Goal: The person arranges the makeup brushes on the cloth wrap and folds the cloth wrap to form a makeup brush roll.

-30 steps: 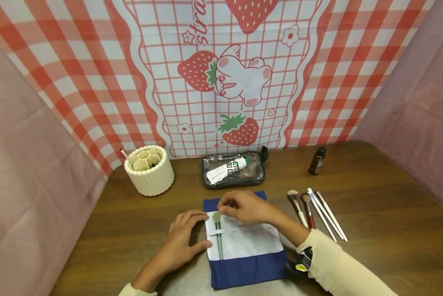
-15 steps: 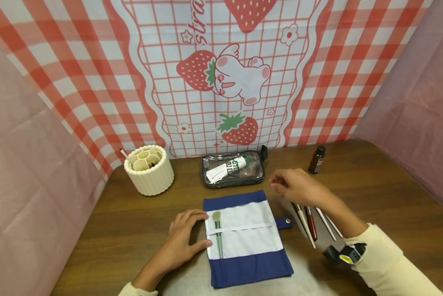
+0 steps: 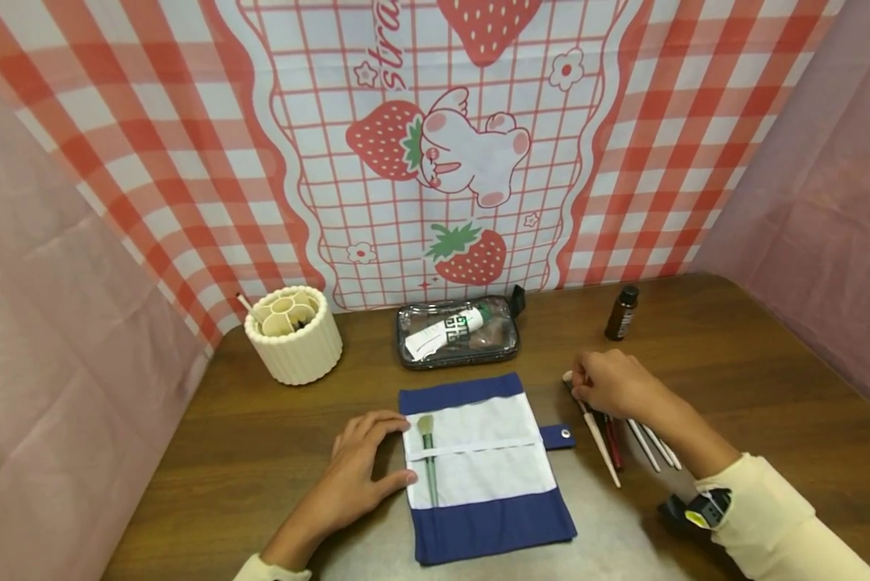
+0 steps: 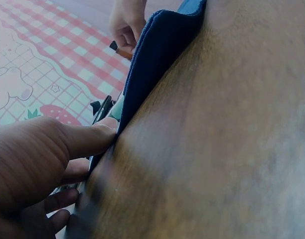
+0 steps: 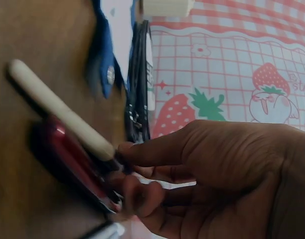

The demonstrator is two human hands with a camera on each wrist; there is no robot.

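I see left hand (image 3: 358, 461), fingers loosely spread, touching brush roll (image 3: 486, 478); right hand (image 3: 615, 384) pinches cream-handled brush (image 3: 602, 448), toward table's (image 3: 769, 379) right edge.

hands (image 3: 362, 462) (image 3: 615, 386) at fabric case (image 3: 489, 528) and brush (image 3: 603, 449)

The left hand (image 3: 365, 461) is held with thumb and fingers parted; the right hand (image 3: 615, 382) is extended farther forward, fingers bent.

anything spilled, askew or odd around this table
Nothing looks spilled or damaged. Only the printed cloth behind the table looks odd: it seems turned sideways, with its lettering running vertically and the cartoon animal on its side.
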